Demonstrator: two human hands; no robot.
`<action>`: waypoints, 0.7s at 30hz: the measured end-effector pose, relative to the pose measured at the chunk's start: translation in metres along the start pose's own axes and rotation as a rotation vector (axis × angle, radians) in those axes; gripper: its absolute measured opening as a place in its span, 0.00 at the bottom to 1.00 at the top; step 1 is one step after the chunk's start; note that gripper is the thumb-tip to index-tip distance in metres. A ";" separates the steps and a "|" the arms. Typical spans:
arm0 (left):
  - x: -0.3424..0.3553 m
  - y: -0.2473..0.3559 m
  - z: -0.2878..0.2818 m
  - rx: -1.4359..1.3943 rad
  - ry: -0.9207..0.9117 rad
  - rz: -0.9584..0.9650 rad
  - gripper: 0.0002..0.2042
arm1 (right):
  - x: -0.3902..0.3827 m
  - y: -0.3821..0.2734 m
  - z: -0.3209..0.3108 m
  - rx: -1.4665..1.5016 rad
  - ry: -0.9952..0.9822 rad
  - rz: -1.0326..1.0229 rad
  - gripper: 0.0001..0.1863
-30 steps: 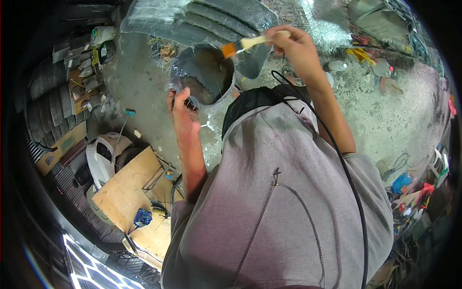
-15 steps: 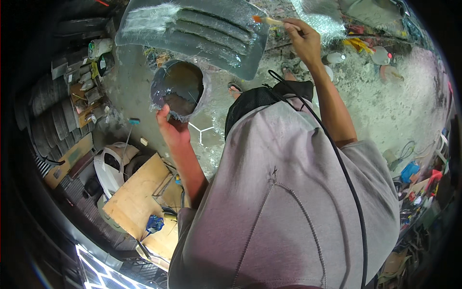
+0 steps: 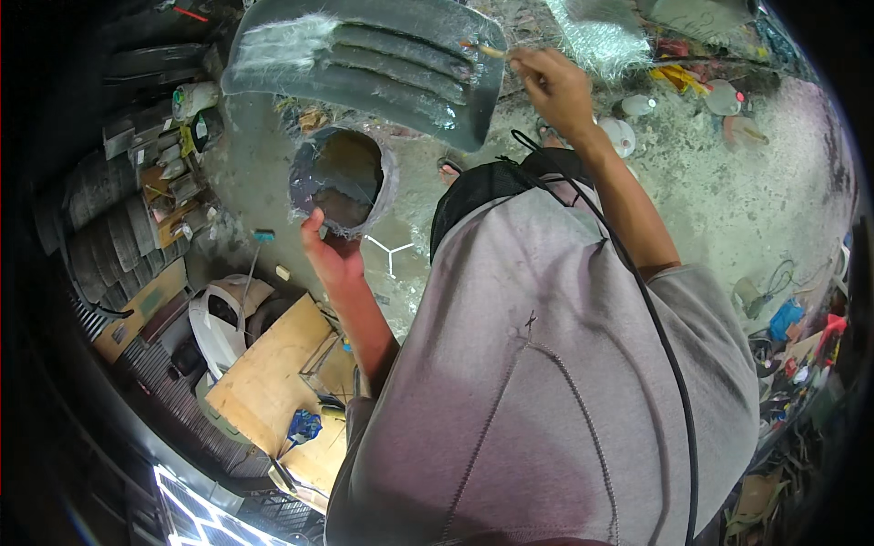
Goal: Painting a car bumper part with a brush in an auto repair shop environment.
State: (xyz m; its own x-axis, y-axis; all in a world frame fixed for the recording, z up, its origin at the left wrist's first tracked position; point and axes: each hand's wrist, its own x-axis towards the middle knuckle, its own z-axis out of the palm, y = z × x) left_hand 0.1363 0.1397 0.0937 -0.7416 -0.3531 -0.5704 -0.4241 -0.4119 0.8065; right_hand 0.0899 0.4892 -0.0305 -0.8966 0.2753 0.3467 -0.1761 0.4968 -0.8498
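Observation:
My left hand (image 3: 333, 252) grips the rim of a grey, round tub (image 3: 388, 187) on its near side, thumb over the edge. Dull liquid shows inside it, and stray fibres cling to the rim. In my right hand (image 3: 557, 89) is a paintbrush (image 3: 492, 51), held by its pale handle. Its reddish-brown bristles lie over the right end of a dark, ribbed panel (image 3: 401, 56); whether they touch it I cannot tell. White glass-fibre matting (image 3: 278, 41) covers the panel's left part, while the right part looks wet and glossy.
More shiny fibre matting (image 3: 601, 36) lies at the far right, near white plastic jugs (image 3: 724, 97) and a yellow cloth (image 3: 678, 78). At left are stacked dark panels (image 3: 105, 227) and cluttered shelves. A wooden board (image 3: 269, 378) stands at lower left. Concrete floor (image 3: 701, 182) stretches right.
My right hand has moved left and slightly nearer, bringing the brush from beyond the panel's right edge to over its ribbed end. The left hand still grips the tub.

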 end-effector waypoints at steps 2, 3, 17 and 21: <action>0.003 -0.002 0.000 0.017 0.027 -0.004 0.29 | -0.002 -0.002 0.004 -0.033 -0.042 -0.124 0.09; 0.006 -0.002 -0.002 0.021 0.021 -0.003 0.29 | -0.007 0.004 0.013 -0.089 -0.094 -0.220 0.10; 0.005 -0.005 -0.010 0.033 0.030 -0.024 0.31 | -0.021 0.041 0.019 -0.241 -0.063 -0.293 0.09; 0.003 -0.005 -0.010 0.042 0.034 -0.032 0.32 | -0.019 0.048 0.018 -0.164 -0.010 -0.184 0.08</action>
State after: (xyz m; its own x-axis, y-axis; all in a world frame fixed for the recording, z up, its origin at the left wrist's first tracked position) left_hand 0.1411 0.1325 0.0858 -0.7095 -0.3685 -0.6006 -0.4696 -0.3883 0.7929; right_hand 0.0912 0.4927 -0.0854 -0.8598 0.1601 0.4849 -0.2692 0.6648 -0.6968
